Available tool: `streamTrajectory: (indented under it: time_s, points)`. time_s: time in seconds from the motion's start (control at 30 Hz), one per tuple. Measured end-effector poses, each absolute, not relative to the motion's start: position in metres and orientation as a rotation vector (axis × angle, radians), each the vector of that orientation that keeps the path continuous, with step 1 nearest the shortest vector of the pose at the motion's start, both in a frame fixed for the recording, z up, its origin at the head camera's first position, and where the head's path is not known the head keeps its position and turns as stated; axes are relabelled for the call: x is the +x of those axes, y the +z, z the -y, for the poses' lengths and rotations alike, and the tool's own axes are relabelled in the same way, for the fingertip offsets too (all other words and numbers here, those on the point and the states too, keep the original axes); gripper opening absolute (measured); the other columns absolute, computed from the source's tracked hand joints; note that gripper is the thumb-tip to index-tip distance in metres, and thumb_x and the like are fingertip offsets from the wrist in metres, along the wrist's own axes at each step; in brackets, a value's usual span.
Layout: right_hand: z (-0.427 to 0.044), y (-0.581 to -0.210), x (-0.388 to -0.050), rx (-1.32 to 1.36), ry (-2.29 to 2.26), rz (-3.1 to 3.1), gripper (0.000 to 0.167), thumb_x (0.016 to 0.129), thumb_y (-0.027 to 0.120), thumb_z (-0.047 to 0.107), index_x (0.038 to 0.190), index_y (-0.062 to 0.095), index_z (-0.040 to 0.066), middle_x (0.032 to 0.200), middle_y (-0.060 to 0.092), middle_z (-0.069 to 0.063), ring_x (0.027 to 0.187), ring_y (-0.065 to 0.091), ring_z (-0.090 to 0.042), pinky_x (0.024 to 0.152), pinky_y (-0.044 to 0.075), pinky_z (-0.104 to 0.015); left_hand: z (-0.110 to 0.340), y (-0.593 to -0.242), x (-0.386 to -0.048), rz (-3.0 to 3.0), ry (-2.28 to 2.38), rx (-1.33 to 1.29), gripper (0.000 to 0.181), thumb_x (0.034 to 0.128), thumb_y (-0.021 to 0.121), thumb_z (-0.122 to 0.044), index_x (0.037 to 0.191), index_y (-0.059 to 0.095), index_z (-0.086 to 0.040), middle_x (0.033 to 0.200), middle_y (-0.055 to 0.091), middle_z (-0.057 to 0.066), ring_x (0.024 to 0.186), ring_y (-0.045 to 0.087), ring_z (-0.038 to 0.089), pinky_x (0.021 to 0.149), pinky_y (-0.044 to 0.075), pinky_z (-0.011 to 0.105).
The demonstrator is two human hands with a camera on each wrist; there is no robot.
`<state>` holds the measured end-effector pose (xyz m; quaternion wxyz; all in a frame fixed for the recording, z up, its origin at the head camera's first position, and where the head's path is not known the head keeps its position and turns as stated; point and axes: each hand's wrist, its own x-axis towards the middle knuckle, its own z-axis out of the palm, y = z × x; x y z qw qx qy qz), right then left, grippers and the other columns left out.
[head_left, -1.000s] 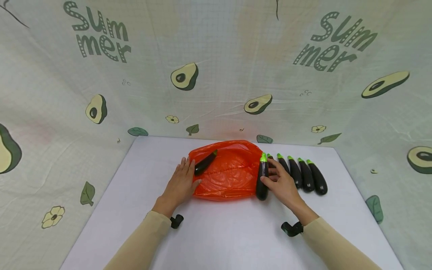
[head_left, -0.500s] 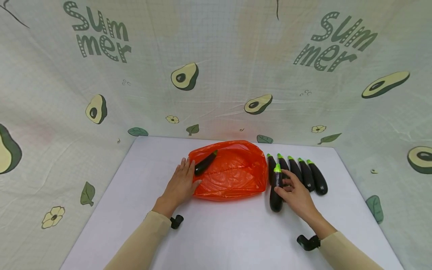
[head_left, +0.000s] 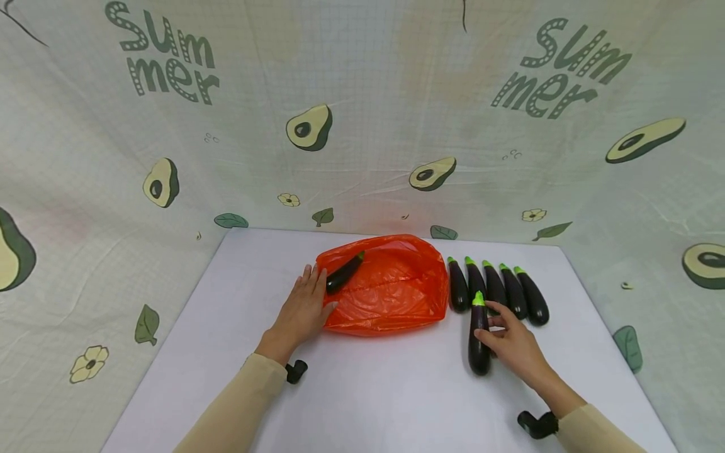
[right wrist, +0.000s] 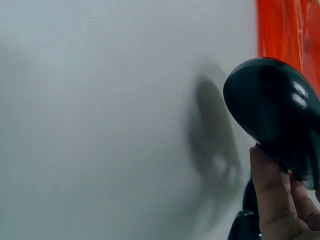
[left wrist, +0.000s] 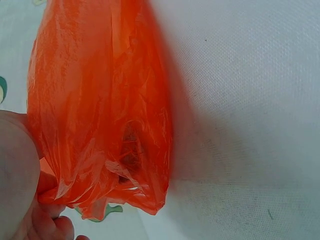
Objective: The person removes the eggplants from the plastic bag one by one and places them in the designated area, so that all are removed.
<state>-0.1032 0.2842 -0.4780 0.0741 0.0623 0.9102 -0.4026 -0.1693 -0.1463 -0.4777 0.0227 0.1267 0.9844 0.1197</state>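
Observation:
My right hand [head_left: 512, 340] holds a dark eggplant [head_left: 479, 346] with a bright green stem, thumb on the near side. In the right wrist view the same eggplant [right wrist: 272, 100] hangs over the table, its shadow falling apart from it. My left hand [head_left: 303, 305] rests along the left side of a red plastic bag [head_left: 391, 308], fingers fairly straight and thumb spread. The bag lies with its mouth open. One eggplant [head_left: 344, 274] is inside at its left, next to my fingers. From the left wrist, the bag [left wrist: 100, 90] covers part of the fingers.
Right of the bag, several more eggplants [head_left: 531, 297] lie side by side with stems pointing away. The white table [head_left: 374, 396] meets a fabric backdrop [head_left: 362, 138] printed with avocados at its far edge.
My right hand has carried its eggplant from the bag's right edge rightward and toward me, in front of the row. The left hand and the bag have stayed put.

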Motion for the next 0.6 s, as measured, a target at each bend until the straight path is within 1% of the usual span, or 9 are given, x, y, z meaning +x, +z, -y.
streamTrajectory:
  time_s: [0.13,0.4,0.6]
  points:
    - [-0.2867,-0.4822,-0.1011,0.213,-1.18,-2.707,0.076,0.099,0.074,0.031,0.159,0.036,0.007,0.135,0.061,-0.031,0.105,0.07,-0.03,0.072,0.061,-0.031,0.1461,-0.4774,-0.169,-3.048,0.37,0.393,0.088,0.1044,0.066,-0.04,0.168,0.019,-0.002,0.175,0.017,0.022,0.164,0.007,0.039,0.131,0.016,0.053]
    - [-0.287,-0.4868,-0.1,0.233,-1.143,-2.688,0.075,0.097,0.075,0.032,0.158,0.038,0.008,0.134,0.063,-0.03,0.103,0.071,-0.029,0.071,0.057,-0.03,0.1454,-0.4779,-0.1695,-3.042,0.365,0.384,0.087,0.1045,0.065,-0.041,0.168,0.019,-0.002,0.175,0.018,0.021,0.164,0.007,0.038,0.131,0.016,0.053]
    - [-0.2865,-0.4886,-0.1005,0.223,-1.115,-2.678,0.076,0.096,0.075,0.033,0.158,0.038,0.007,0.133,0.063,-0.031,0.104,0.071,-0.031,0.07,0.057,-0.031,0.1452,-0.4777,-0.1688,-3.036,0.377,0.384,0.088,0.1044,0.065,-0.041,0.168,0.019,-0.001,0.175,0.018,0.022,0.164,0.007,0.039,0.132,0.016,0.054]
